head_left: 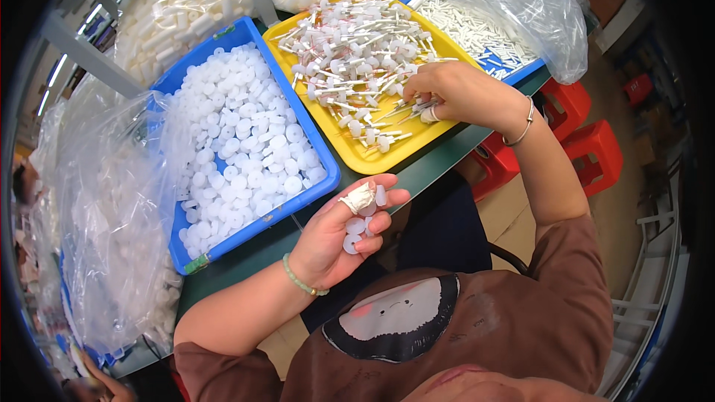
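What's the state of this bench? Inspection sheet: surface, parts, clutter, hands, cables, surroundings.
Surface: green tabletop, showing in front of the trays.
Parts: large blue tray of white discs; yellow tray of thin sticks with white pieces; far-right blue tray of short white tubes.
Clutter: clear plastic bags, left and behind.
Hands: left hand cups a few loose discs; right hand reaches into the yellow tray, grip unclear.
Cables: none clearly made out.
Surroundings: red stools, right; another person's arm, lower left.
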Action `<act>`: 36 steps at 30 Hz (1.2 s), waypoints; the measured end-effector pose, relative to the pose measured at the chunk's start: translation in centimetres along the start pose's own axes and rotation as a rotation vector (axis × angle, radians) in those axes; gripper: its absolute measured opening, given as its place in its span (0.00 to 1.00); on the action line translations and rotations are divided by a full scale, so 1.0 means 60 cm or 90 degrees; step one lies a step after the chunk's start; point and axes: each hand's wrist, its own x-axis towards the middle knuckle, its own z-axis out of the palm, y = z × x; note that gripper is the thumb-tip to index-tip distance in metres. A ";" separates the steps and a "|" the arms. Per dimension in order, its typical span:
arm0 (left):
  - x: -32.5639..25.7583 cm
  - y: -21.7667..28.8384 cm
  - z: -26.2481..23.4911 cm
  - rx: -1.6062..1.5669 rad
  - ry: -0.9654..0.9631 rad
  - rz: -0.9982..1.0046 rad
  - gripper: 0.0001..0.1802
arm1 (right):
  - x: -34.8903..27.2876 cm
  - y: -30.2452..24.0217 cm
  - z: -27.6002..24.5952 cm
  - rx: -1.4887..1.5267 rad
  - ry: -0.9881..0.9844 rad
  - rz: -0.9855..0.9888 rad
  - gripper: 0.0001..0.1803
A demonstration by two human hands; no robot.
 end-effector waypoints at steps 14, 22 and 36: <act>0.000 0.000 0.000 -0.009 0.004 0.001 0.18 | 0.015 -0.002 0.012 -0.093 -0.002 -0.072 0.12; 0.000 -0.001 0.000 0.000 -0.001 0.005 0.18 | 0.010 0.001 0.020 -0.062 0.036 -0.089 0.09; -0.001 0.000 0.006 -0.028 -0.002 -0.002 0.20 | 0.017 0.010 0.001 0.579 0.246 -0.088 0.08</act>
